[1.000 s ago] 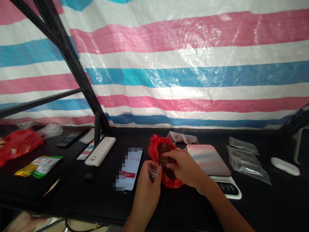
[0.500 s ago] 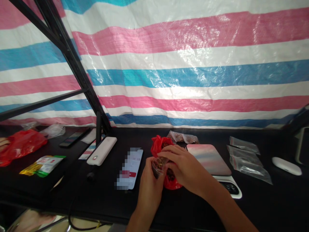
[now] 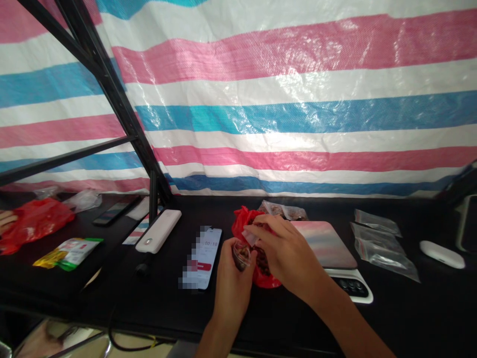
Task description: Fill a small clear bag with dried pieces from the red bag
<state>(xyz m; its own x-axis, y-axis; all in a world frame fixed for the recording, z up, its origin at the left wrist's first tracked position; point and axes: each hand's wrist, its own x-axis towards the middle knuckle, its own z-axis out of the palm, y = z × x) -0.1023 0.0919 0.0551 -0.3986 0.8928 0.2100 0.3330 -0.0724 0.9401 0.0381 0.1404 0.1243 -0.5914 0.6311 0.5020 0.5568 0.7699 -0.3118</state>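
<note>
My left hand [image 3: 231,291] is closed around a small clear plastic bag [image 3: 242,254] that stands upright with its mouth open. Dark brown and reddish pieces show inside it. My right hand [image 3: 286,248] is over a red plastic bag [image 3: 269,283], its fingers bent together. At its fingertips is a pale, translucent piece [image 3: 251,237]; whether this is a separate thing or part of the clear bag I cannot tell. The red bag lies open on the black table and holds small dark reddish pieces [image 3: 261,259], partly hidden by my right hand.
Filled clear bags [image 3: 294,213] lie behind the red bag. Right are a flat pinkish panel [image 3: 331,243], a white phone [image 3: 367,293], zip bags [image 3: 383,251] and a white case [image 3: 442,254]. Left are a lit phone [image 3: 203,258], power bank [image 3: 159,231] and another person's hand [image 3: 6,220].
My right fingers have shifted slightly up from the clear bag's mouth, and the pale piece now shows at their tips. My left hand still holds the bag, whose contents are more visible.
</note>
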